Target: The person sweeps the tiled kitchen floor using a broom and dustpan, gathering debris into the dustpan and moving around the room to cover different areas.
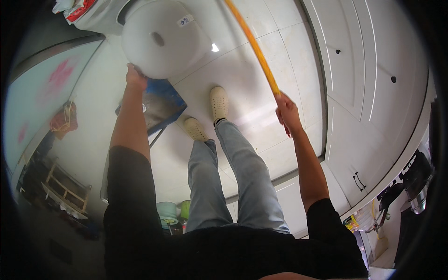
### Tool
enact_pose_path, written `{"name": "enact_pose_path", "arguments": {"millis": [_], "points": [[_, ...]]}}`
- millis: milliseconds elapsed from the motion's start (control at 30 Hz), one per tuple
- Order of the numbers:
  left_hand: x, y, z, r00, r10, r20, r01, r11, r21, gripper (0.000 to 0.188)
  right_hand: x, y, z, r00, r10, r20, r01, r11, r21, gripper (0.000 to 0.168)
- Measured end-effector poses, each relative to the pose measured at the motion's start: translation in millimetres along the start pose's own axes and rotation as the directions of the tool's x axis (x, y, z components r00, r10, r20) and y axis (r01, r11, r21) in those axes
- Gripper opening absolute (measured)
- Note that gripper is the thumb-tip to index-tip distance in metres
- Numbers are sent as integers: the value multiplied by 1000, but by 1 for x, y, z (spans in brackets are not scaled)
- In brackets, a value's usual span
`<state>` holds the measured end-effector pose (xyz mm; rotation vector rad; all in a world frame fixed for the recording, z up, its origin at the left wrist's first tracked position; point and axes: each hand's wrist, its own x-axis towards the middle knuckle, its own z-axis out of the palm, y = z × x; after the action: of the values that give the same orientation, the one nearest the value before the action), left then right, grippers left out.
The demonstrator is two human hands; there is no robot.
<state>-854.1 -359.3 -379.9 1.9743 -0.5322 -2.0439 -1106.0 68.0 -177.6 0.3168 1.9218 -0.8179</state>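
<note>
My left hand (136,78) is at the near rim of a round, whitish plastic lid or bin (164,42) that bears a small label; its fingers are partly hidden behind it, so whether it grips the rim is unclear. Beneath that hand lies a blue and grey dustpan-like tray (162,105) with a thin metal rod. My right hand (287,110) is closed around the lower end of a long yellow-orange pole (257,49), which runs up past the top edge of the view.
White cabinets (350,70) with black knobs line the right side. A frosted door panel (52,80) with pink marks stands at the left. Green containers (167,211) are by my legs, and a small wooden rack (66,192) is at the lower left.
</note>
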Motion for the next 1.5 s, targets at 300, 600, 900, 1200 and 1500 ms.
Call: {"name": "enact_pose_path", "arguments": {"millis": [300,600,900,1200,1500], "points": [[29,-8,-8,990,63,123,-57,997,-56,50,-207,222,-85,916,315,-251,-349,931,-106,39],[-61,-31,82,963,268,-19,-268,957,-113,49,-299,232,-76,893,268,-361,-289,957,-5,35],[-301,59,61,826,551,-122,-561,824,-77,41,-168,145,-50,973,-103,-205,10,911,-411,35],[-386,164,77,472,867,-162,-853,495,166,45,-88,16,27,986,-148,72,147,586,-797,31],[-311,169,88,605,794,-59,-783,607,136,43,-267,163,-99,933,124,-339,-351,524,-776,33]]}}
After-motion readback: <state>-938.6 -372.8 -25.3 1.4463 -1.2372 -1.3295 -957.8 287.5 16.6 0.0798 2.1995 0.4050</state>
